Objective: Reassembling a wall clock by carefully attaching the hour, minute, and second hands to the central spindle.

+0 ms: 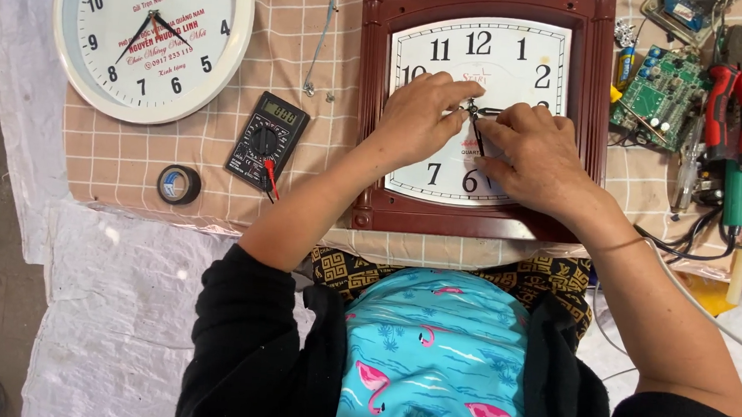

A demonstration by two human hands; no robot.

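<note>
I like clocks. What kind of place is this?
Probably a small clock repair bench. Both hands work on a square clock, with a multimeter, circuit board and pliers nearby.

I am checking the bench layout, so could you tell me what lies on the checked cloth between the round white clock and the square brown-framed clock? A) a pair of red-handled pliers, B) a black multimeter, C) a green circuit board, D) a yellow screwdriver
B: the black multimeter lies on the checked cloth between the round white clock and the square brown-framed clock, with a roll of black tape just beside it.
</note>
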